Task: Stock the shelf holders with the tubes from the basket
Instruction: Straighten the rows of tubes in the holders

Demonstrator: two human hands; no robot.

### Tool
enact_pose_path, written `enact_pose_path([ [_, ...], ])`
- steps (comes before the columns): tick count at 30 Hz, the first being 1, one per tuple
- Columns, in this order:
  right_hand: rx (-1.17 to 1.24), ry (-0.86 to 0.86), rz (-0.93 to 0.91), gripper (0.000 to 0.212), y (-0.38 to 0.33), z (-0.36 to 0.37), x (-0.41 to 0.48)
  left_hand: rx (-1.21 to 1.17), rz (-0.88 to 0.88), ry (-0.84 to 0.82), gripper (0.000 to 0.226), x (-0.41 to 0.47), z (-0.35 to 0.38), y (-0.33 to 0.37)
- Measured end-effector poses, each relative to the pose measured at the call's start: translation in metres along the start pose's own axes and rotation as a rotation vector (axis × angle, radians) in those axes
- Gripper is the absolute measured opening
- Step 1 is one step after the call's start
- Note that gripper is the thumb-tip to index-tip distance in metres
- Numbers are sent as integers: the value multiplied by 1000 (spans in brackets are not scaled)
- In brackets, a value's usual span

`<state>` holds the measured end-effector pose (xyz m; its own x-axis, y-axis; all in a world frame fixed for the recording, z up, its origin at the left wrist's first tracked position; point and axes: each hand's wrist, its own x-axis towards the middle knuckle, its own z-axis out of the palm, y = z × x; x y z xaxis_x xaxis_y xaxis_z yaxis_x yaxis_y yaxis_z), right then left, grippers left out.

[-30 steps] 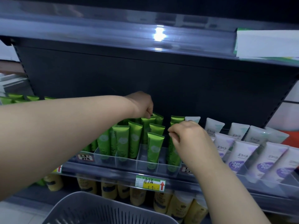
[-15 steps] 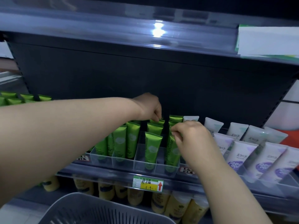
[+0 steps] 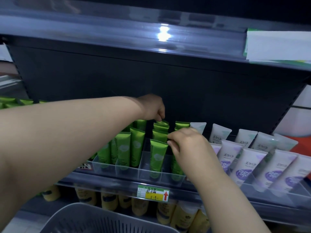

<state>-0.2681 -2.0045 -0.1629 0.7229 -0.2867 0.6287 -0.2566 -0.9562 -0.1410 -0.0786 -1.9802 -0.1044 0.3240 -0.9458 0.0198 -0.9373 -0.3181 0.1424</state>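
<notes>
So both hands are up at the middle shelf, working in the clear holder that splits the green tubes into lanes. They stand upright with crimped ends up, several deep, in the centre of the frame.

The left hand reaches in from the left side of the frame, all the way to the back row. Its fingers are curled downward, with the tips right at the tops of the rearmost tubes. Honestly I can't tell if it's pinching one or just touching them, because the knuckles hide that bit.

The right hand comes up from the lower right and sits over the right-most green lane. Its fingers are curled in and pinch the top edge of a green tube, and the body of that tube shows under the hand, down in the lane. The next lane to the left has a front tube standing by itself, with an open gap behind the divider.

The basket is grey and slotted, at the bottom edge of the frame just left of centre. Only its rim and inner wall show, so I can't say what's in it.

To the right of the green ones are white and purple tubes, leaning back in rows. Yellow tubes are on the shelf below. There's a green and yellow price tag with a red arrow on the shelf rail, and a white paper label on the upper shelf edge at top right.
</notes>
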Motion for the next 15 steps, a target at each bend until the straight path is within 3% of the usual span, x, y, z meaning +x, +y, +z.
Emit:
enact_pose_path([
  [15, 3, -5, -20, 9, 4, 6, 0, -53, 11, 41, 15, 9, 9, 3],
])
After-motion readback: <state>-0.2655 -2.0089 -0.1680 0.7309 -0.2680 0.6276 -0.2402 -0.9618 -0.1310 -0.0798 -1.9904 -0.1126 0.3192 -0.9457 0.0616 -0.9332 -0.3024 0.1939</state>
